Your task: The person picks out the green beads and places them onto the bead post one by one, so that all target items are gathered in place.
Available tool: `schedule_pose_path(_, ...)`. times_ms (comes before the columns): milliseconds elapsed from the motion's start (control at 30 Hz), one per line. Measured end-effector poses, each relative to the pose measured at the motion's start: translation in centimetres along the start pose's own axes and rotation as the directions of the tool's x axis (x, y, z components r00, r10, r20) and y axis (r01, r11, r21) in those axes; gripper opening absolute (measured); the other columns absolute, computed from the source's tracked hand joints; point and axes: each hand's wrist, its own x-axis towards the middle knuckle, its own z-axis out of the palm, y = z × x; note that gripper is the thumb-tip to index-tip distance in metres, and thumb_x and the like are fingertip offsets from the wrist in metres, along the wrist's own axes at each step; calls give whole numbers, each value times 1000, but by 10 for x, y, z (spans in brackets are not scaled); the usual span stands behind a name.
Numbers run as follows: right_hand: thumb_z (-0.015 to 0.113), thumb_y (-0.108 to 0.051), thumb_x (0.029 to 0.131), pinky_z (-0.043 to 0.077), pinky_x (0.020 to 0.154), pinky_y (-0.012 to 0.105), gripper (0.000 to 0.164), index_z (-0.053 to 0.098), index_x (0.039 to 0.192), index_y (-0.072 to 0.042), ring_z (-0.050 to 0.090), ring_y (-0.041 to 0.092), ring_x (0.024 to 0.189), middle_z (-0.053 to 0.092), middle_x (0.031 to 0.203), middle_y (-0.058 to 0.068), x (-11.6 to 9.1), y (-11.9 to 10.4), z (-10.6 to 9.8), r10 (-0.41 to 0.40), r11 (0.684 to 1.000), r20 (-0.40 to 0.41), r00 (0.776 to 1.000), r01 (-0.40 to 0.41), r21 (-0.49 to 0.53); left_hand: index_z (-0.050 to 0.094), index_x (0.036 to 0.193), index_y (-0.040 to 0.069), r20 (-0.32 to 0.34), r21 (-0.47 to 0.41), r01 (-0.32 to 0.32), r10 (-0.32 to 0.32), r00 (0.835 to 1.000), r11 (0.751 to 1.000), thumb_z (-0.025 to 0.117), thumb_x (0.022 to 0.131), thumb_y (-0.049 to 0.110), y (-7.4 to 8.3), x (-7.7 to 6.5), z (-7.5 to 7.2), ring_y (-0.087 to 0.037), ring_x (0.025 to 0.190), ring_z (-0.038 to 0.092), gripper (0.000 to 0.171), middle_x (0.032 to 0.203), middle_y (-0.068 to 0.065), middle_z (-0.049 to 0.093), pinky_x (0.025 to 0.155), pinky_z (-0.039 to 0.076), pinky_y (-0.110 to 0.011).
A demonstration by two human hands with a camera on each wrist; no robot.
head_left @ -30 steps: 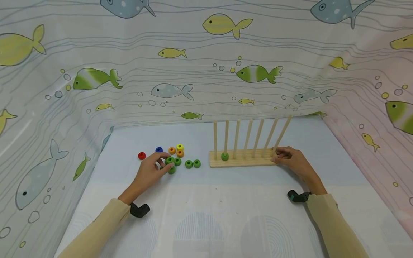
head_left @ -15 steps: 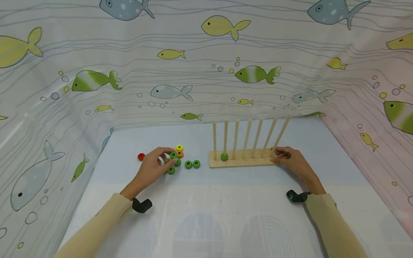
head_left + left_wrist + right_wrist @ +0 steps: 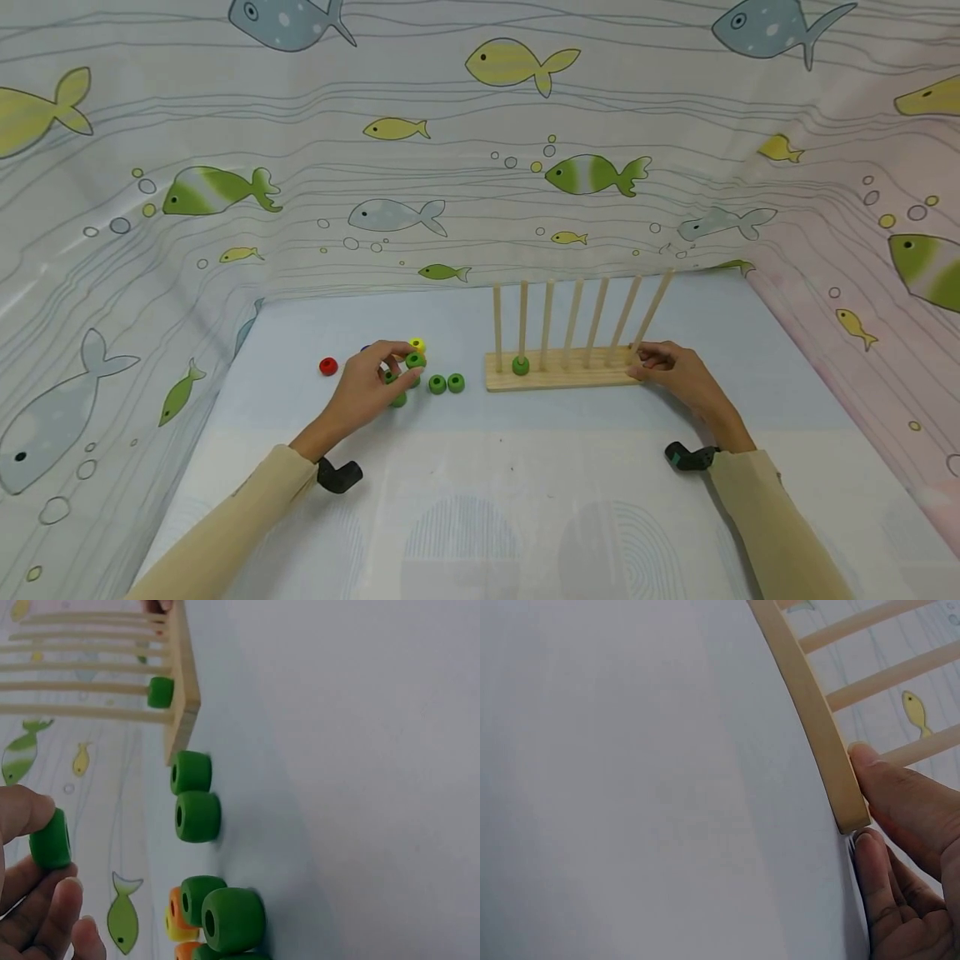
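Observation:
My left hand pinches a green bead between thumb and fingertips, held up above several other green beads on the table. At the rack's right end, my right hand grips the wooden base, its thumb on top and fingers at the end edge. This peg rack carries a row of several upright wooden pegs. One green bead sits at the foot of the second peg from the left. Two green beads lie between the left hand and the rack.
A red bead lies to the left of the left hand. Behind that hand are a yellow bead, a mostly hidden blue bead and orange beads. A fish-patterned curtain hangs around the table.
My left hand has lifted the green bead out of the cluster and moved a little to the right with it. My right hand stays on the rack's end.

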Motion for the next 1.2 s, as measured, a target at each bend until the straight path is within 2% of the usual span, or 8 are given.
schedule_pose_path(333,79,-36,92,49,80,19,65,58,142,1,56,23,101,60,119,19,-1,0,1,6,1000,-14,1000,-6,-9,70,124,12,11,-14,-68,68,998,998,78,94,27,8,9,5,-15,81,58,34,104,3,68,63,49,-28)
schedule_pose_path(567,78,-32,94,49,78,19,63,56,144,1,55,21,100,60,120,19,-1,2,1,-3,1000,-5,1000,3,-3,70,122,14,0,2,-90,90,996,996,79,93,26,12,15,8,-13,83,61,32,106,4,68,64,47,-29)
schedule_pose_path(733,76,-21,96,49,77,19,59,54,143,6,55,24,99,58,118,22,-8,-15,-1,-20,1000,9,1000,19,15,70,122,15,6,-1,-94,94,996,996,79,93,27,15,19,9,-15,82,63,32,105,5,68,67,47,-31)
schedule_pose_path(933,75,-19,97,49,78,20,56,55,142,7,55,26,101,59,119,23,-17,-38,-1,-12,1000,20,1000,12,8,69,123,14,26,-13,-95,95,995,995,78,94,28,24,24,7,-26,84,63,33,105,4,67,69,49,-34)
schedule_pose_path(1067,75,-18,96,50,77,20,56,55,141,7,55,27,100,59,117,23,-17,-39,-1,-15,1000,18,1000,15,10,70,123,15,27,-10,-105,105,994,994,78,94,30,30,28,7,-20,83,61,33,108,4,67,69,51,-34)
schedule_pose_path(1200,76,-17,96,50,77,19,56,55,141,8,55,27,99,59,117,23,-17,-38,-2,-14,1000,16,1000,14,17,70,122,16,31,-33,-107,108,994,994,78,94,31,35,32,7,-18,84,60,33,110,4,67,68,52,-34)
